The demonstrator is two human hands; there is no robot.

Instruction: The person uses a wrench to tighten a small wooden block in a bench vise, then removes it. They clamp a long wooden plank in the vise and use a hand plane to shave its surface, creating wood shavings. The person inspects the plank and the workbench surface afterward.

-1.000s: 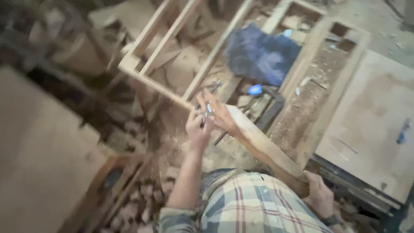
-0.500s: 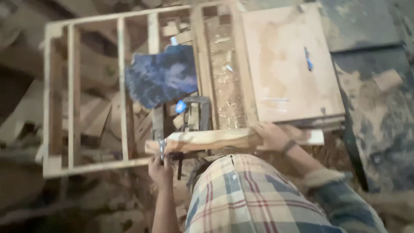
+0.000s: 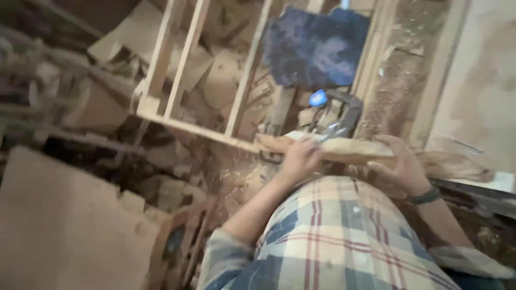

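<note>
A rough, pale length of wood [image 3: 349,151] lies across in front of my plaid-shirted body. My right hand [image 3: 400,166] wraps around its middle from below, with a dark band at the wrist. My left hand [image 3: 301,159] rests on the wood's left part and grips a small metal tool [image 3: 329,132] whose tip lies on the wood. The left end of the wood reaches the corner of a light wooden frame [image 3: 185,126].
A dark blue cloth [image 3: 317,45] lies on the frame. A clamp with a blue knob [image 3: 318,98] sits just behind the wood. A flat board [image 3: 484,80] lies at right. Wood offcuts and shavings [image 3: 177,177] cover the floor; a large board [image 3: 59,225] is at lower left.
The view has swung and come closer, so the frame now sits upper left. Both hands stay on the length of wood, the left one still at its left part with the tool.
</note>
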